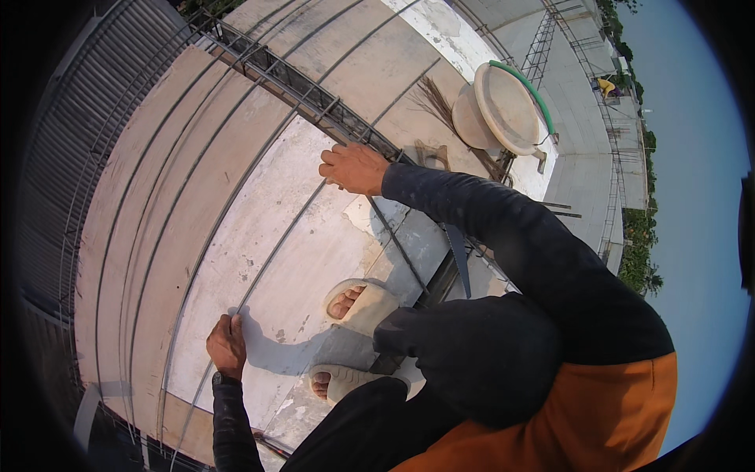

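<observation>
Seen from above through a fisheye lens: a crouched person in a dark long-sleeved top and orange trousers, on a pale, stained panel deck (pixel 259 228) on a rooftop.

Left hand (pixel 227 346), lower left of the frame, closed around the near end of a long thin grey steel rod (pixel 271 256) that runs diagonally up across the pale panels. Right hand (pixel 354 167), centre top, fingers curled down over the rod's far end, just where it meets a long cage of tied steel reinforcing bars (pixel 314 98); whether gripping or only pressing, cannot tell. Cage stretching from upper left toward the centre, along the edge of the panels.

2 feet in beige slip-on sandals (pixel 363 303) at centre bottom, planted on the panels between the hands. A dark hand saw (pixel 458 256) lying just right of the feet, by the right sleeve. Upper right: a round white plastic basin with a green rim (pixel 507 106), tipped on its side, beside a bundle of brown broom twigs (pixel 432 102). Far right: rooftops, trees, blue sky.

Progress, judging by the layout: cage already assembled and tied, 1 single rod held at both ends and laid across the deck, not yet visibly fastened to anything. No other loose rods visible on the panels.
</observation>
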`<state>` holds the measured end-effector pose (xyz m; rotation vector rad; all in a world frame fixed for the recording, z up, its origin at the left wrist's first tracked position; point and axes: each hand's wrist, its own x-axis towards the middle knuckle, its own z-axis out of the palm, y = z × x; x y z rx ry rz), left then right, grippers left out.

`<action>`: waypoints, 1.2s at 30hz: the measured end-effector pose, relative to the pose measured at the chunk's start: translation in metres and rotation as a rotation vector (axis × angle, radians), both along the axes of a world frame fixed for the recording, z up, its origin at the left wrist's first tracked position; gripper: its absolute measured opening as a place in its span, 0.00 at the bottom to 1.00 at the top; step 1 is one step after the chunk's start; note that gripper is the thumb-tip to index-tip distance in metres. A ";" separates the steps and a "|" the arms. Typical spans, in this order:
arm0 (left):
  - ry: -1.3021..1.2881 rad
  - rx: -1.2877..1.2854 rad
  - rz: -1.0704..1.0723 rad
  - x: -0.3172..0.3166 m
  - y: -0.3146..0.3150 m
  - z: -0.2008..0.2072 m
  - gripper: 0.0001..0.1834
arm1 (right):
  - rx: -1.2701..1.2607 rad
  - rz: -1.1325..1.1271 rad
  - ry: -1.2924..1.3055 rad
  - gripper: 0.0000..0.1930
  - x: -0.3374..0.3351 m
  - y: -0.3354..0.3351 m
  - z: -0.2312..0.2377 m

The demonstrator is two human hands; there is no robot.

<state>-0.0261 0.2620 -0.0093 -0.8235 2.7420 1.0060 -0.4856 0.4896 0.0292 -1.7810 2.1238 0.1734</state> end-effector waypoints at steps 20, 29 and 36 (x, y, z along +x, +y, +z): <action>-0.246 0.143 0.052 0.060 -0.011 0.000 0.21 | -0.255 0.007 0.163 0.10 0.022 0.015 -0.011; -0.144 0.187 -0.011 0.062 -0.022 0.021 0.24 | -0.259 0.118 0.021 0.07 0.058 -0.012 -0.036; -0.161 0.173 0.017 0.084 -0.017 0.017 0.26 | -0.260 0.160 0.017 0.10 0.019 0.006 -0.021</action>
